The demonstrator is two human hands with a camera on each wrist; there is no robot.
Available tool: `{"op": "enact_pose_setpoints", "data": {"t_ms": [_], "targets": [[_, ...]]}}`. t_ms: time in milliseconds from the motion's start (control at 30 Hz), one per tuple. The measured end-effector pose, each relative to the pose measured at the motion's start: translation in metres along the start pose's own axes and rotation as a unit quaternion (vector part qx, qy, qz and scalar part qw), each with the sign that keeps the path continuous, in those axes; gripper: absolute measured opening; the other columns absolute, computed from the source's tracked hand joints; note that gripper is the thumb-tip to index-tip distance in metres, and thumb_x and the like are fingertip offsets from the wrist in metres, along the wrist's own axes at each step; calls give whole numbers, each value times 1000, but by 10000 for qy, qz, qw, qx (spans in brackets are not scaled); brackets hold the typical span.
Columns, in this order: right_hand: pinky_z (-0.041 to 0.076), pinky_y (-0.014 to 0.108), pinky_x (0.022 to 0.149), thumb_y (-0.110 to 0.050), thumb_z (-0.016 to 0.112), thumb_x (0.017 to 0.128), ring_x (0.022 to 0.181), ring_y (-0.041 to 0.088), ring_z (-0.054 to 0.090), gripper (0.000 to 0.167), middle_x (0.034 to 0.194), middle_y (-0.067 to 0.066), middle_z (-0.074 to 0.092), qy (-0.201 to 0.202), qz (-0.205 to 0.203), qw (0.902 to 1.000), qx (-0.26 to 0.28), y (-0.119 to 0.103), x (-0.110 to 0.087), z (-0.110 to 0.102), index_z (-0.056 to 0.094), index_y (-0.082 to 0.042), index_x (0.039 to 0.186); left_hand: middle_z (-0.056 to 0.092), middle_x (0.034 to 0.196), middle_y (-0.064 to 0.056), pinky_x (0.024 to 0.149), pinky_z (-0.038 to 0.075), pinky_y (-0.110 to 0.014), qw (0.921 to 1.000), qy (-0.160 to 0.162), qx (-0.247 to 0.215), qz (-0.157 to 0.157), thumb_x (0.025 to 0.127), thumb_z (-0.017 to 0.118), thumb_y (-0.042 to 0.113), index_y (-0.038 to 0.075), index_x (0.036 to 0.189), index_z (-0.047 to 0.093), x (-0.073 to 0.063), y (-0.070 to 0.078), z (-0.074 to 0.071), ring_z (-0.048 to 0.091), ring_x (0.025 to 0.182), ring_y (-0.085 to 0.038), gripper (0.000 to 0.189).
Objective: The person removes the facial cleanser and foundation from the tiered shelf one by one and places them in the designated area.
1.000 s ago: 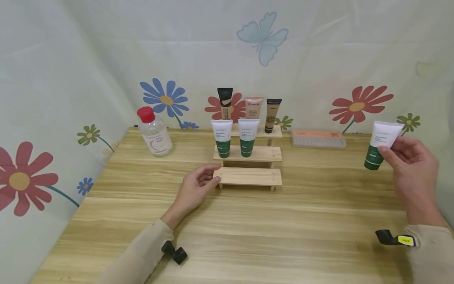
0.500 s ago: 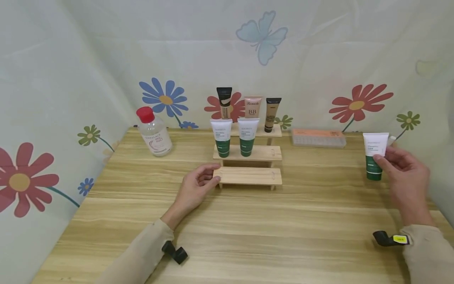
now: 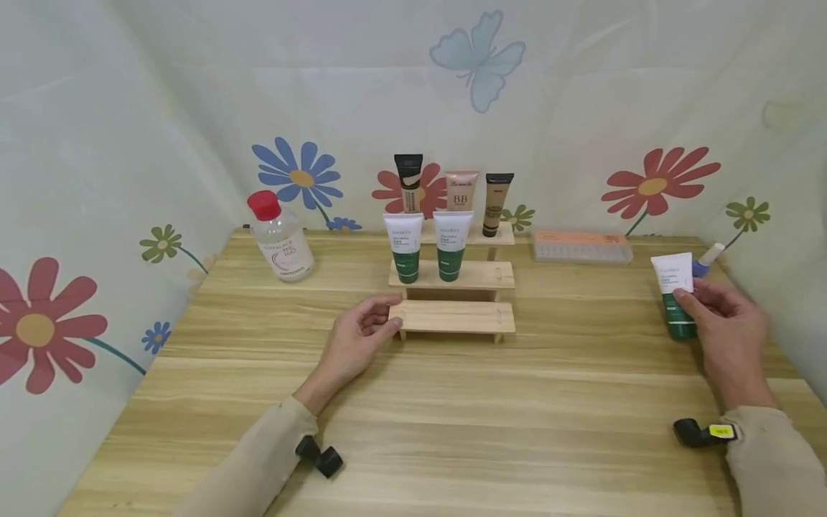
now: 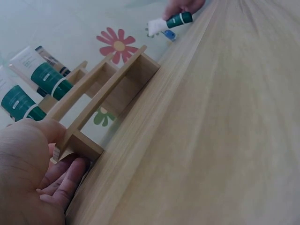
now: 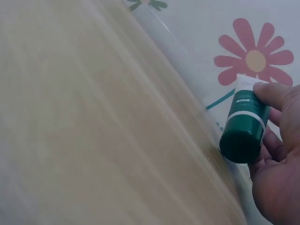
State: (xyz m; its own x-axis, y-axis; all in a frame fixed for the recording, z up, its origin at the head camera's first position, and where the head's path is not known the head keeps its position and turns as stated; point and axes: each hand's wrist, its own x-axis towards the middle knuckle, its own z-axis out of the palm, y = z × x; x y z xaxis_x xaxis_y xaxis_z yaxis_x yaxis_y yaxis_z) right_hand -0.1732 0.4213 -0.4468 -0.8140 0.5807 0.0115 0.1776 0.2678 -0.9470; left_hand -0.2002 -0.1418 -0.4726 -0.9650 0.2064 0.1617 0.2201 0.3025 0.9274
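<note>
My right hand (image 3: 735,337) pinches a white and green squeeze tube (image 3: 676,316) between thumb and fingers at the right side of the table. The right wrist view shows the tube's green cap end (image 5: 241,136) toward the camera. My left hand (image 3: 352,337) grips the left end of the lowest step of a tiered wooden display rack (image 3: 452,317); in the left wrist view the thumb lies over the board, fingers below. Two matching tubes, one on the left (image 3: 405,248) and one on the right (image 3: 451,245), stand cap-down on the middle step.
On the top step stand a black tube (image 3: 409,179), a pink BB tube (image 3: 461,190) and a tan tube (image 3: 496,205). A red-capped clear bottle (image 3: 283,240) is at left. Behind right lies a flat clear box (image 3: 583,248); a small blue bottle (image 3: 701,268) is partly hidden behind my right hand.
My right hand has moved left and toward me with the squeeze tube, lowering it; the small blue bottle behind it has come into sight. My left hand stays on the rack.
</note>
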Motion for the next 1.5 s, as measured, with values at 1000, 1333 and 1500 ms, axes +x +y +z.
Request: {"op": "enact_pose_setpoints", "data": {"t_ms": [1000,1333,1500], "targets": [[44,7,88,-32,85,101,98,-8,60,46,110,-26,65,726,-315,9963,-342,10,3,2,75,-17,143,73,125,-6,96,62,-26,10000,7,-53,-84,107,80,24,20,140,75,0,1,1,73,114,-21,33],[40,13,94,-27,84,102,110,-3,61,46,121,-19,70,907,-703,9933,157,-12,-9,9,74,-18,146,73,124,-7,95,63,-25,10000,-29,-66,-63,107,79,23,20,141,75,0,2,1,73,113,-21,34],[31,26,104,-31,82,103,118,-2,60,44,128,-19,70,1177,-1126,9865,192,-45,-23,20,73,-23,146,73,125,-7,95,63,-26,10000,-31,-58,-47,107,79,24,19,141,75,-1,2,0,73,113,-22,34]]}}
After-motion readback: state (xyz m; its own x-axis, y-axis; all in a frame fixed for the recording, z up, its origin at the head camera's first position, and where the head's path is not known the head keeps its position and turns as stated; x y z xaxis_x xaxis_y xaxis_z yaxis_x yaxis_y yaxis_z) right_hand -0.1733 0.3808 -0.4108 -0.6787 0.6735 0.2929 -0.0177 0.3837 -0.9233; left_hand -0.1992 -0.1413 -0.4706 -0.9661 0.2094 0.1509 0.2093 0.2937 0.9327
